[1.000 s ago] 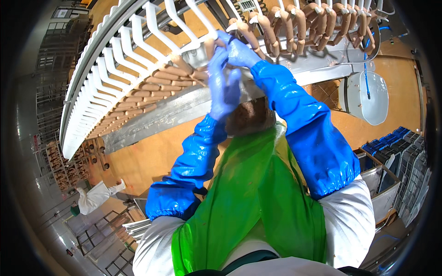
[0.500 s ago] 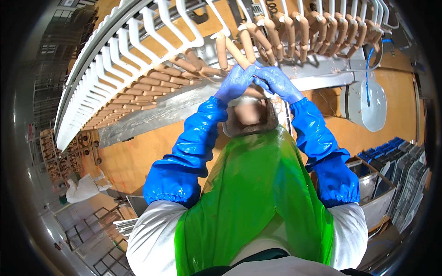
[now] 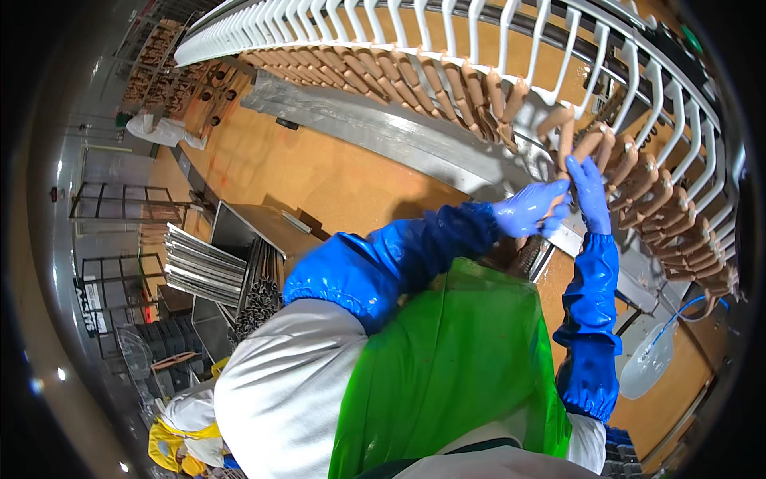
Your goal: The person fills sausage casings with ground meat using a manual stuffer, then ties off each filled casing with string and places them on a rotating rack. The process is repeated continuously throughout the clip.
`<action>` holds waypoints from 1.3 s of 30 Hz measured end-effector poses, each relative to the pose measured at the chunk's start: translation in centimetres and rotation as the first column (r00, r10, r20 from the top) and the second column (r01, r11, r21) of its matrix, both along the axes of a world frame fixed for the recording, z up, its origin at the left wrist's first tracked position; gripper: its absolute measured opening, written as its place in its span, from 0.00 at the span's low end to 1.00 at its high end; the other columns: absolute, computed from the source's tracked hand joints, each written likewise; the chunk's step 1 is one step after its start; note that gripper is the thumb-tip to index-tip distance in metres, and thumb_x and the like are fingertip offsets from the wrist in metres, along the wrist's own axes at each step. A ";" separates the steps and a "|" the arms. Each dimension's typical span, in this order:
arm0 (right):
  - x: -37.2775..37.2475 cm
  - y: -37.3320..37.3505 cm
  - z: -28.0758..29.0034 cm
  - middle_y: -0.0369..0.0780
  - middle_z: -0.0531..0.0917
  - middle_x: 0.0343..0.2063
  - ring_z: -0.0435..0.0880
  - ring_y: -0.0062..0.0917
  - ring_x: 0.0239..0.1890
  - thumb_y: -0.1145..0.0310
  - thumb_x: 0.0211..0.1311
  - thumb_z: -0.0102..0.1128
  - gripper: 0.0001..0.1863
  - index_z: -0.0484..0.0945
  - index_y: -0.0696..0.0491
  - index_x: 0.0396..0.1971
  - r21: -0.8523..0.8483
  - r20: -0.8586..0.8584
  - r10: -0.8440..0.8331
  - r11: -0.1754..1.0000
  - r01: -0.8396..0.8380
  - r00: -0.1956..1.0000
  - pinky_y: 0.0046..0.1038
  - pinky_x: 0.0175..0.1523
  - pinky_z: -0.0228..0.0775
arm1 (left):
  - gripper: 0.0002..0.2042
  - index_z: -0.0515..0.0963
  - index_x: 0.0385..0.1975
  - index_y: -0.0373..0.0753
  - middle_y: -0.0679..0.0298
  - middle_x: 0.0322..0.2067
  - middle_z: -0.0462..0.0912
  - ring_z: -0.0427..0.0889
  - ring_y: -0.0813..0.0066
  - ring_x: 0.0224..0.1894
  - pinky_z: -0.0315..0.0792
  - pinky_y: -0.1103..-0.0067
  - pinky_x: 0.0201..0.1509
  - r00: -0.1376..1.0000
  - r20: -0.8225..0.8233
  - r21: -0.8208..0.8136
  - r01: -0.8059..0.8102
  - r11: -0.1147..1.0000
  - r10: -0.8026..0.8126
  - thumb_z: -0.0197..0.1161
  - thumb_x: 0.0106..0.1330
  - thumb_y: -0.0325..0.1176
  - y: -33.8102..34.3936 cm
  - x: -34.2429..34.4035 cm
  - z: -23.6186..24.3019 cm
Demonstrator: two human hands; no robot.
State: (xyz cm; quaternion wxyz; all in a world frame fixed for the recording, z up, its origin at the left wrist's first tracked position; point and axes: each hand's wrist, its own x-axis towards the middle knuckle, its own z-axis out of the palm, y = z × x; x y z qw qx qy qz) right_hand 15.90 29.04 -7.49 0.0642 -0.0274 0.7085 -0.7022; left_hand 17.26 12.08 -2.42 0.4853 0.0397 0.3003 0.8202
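A string of linked sausages hangs from the white hooked rack at the right and runs down to my gloved hands. My left hand is closed around the lower part of this string, with a bit of sausage showing between the fingers. Beside it, my right hand has its fingers stretched upward, their tips touching the hanging link. The palm side of the right hand is hidden. Both hands wear blue gloves, with blue sleeves over the forearms.
White hooks curve across the top, with many sausage loops hanging left and right of my hands. A metal trough runs beneath. Metal rods lie stacked at left. Two people in white and yellow are farther off.
The view has swung left, so the rack and my hands appear further right. My left hand has dropped below the right, and the right hand's fingers now point up.
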 end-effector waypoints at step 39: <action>27.7 65.7 -14.0 0.40 0.83 0.44 0.80 0.23 0.45 0.62 0.71 0.54 0.17 0.81 0.58 0.50 0.102 -0.034 -0.875 0.478 0.873 0.483 0.27 0.54 0.71 | 0.11 0.78 0.46 0.36 0.67 0.32 0.82 0.77 0.82 0.32 0.71 0.83 0.37 0.867 -0.059 -0.961 0.084 0.263 -0.495 0.55 0.74 0.35 18.8 11.7 -7.3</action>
